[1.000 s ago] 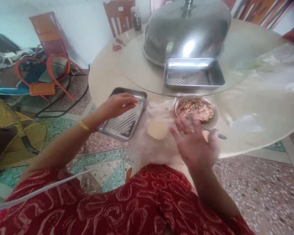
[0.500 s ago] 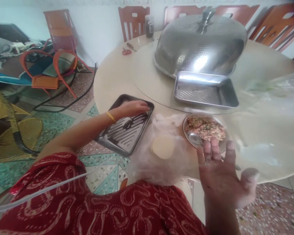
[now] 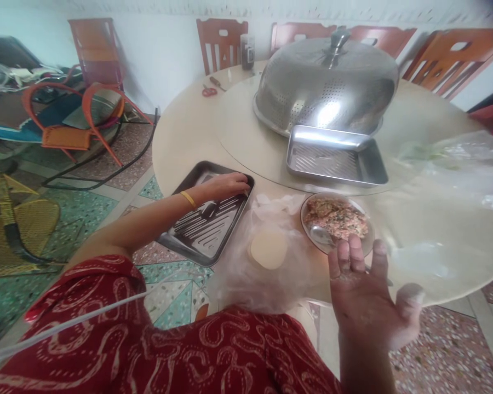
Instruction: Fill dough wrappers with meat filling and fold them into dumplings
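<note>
The left hand (image 3: 225, 185) rests with fingers curled, tips down on the far corner of the dark ridged steel tray (image 3: 207, 221); whether they pinch anything cannot be told. The right hand (image 3: 367, 298) is spread wide, palm up and flour-dusted, holding nothing, probably kept off surfaces for that reason. Just beyond its fingertips sits the round bowl of pinkish minced filling (image 3: 336, 219) with a metal spoon (image 3: 322, 236). Between the hands, a pale dough disc (image 3: 268, 250) lies on crumpled clear plastic (image 3: 263, 284). Farther off stand a shiny empty steel tray (image 3: 336, 160) and a perforated steel dome cover (image 3: 326, 82).
</note>
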A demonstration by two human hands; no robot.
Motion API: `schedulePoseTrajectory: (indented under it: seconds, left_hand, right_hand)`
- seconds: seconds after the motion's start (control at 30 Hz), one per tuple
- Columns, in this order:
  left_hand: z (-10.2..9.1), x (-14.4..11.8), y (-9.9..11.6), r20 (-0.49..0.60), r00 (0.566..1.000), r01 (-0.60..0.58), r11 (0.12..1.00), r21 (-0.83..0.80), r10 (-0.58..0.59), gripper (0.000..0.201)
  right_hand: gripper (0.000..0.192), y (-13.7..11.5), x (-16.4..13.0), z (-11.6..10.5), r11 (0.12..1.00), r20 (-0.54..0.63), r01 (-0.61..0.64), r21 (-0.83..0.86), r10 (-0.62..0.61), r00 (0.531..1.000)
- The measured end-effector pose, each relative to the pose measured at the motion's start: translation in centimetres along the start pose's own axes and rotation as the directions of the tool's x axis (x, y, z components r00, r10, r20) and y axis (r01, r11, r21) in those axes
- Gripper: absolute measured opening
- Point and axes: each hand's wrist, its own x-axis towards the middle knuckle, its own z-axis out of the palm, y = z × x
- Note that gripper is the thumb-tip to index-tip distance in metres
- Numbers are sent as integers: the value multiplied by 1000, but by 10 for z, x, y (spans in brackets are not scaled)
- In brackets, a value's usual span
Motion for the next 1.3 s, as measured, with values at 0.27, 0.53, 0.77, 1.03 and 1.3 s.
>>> schedulePoseTrajectory:
  seconds: [0.27, 0.53, 0.77, 1.03, 1.3]
  left_hand:
    - [-1, -9, -5, -45, 995, 87, 996, -14, -88, 30]
    - [-3, -27, -8, 3, 961, 278, 961, 3, -278, 38]
    - [9, -14, 1, 26, 944, 329, 944, 8, -329, 33]
    - [-32, -32, 19, -122, 910, 393, 918, -49, -396, 31]
    - [-47, -58, 163, -338, 941, -12, 998, -61, -9, 21]
  right_hand:
    - [56, -4, -1, -4, 1000, -66, 6, 22, -5, 998]
    - [54, -8, -1, -7, 999, -73, 29, -13, -30, 997]
    - [53, -7, -2, -10, 1000, -85, 28, 2, -27, 996]
    - [55, 2, -10, -15, 1000, -72, -19, 16, 20, 997]
    - [45, 29, -17, -19, 983, 123, -179, -39, 183, 975]
